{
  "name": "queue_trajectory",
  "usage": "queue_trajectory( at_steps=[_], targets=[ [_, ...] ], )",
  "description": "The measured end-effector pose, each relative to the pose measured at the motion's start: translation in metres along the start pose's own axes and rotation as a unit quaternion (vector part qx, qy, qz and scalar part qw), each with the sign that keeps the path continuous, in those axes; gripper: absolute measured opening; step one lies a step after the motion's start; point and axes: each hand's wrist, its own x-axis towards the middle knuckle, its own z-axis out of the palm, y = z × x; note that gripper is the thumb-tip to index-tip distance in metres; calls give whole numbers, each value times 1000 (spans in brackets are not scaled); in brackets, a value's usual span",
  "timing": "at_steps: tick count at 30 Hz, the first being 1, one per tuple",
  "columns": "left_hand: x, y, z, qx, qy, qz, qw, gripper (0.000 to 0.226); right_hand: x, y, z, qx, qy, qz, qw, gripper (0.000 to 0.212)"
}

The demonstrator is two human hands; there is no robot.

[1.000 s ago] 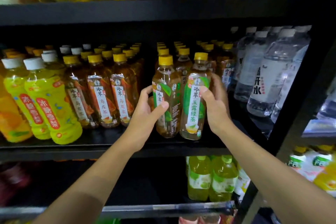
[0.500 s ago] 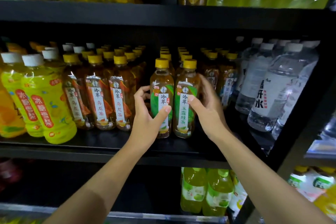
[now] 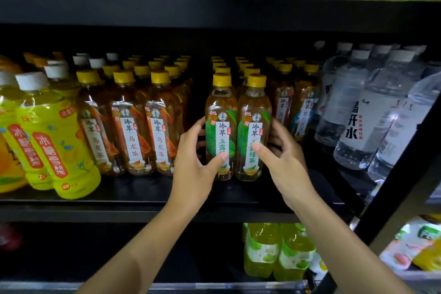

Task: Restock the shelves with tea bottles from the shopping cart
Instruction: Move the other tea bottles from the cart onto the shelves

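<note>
Two green tea bottles with yellow caps and green-and-white labels stand upright side by side on the black shelf [image 3: 143, 200], in front of rows of like bottles. My left hand [image 3: 193, 160] grips the left green tea bottle [image 3: 220, 107], thumb across its label and fingers round its left side. My right hand [image 3: 284, 162] grips the right green tea bottle [image 3: 254, 110], thumb on the label and fingers behind its right side. The two bottles touch each other. The shopping cart is out of view.
Brown oolong tea bottles [image 3: 133, 126] fill the shelf to the left, then yellow bottles with white caps [image 3: 55, 141]. Clear water bottles [image 3: 358, 107] stand to the right by a black upright post [image 3: 393, 174]. Green bottles [image 3: 279, 250] sit on the lower shelf.
Both hands have pushed the two green tea bottles further back on the shelf. The bottles went from slightly apart and tilted to upright and touching.
</note>
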Motion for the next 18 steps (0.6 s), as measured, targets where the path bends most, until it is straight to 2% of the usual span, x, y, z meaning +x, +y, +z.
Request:
queue_trajectory(
  at_steps=[3, 11, 18],
  targets=[
    [0, -1, 4, -4, 16, 3, 1000, 79, 1, 0, 1, -13, 24, 7, 1000, 57],
    [9, -4, 6, -5, 17, -2, 1000, 73, 2, 0, 7, -14, 86, 4, 996, 39],
    [15, 0, 13, 38, 43, 6, 998, 71, 12, -2, 6, -67, 94, 4, 993, 31]
  ],
)
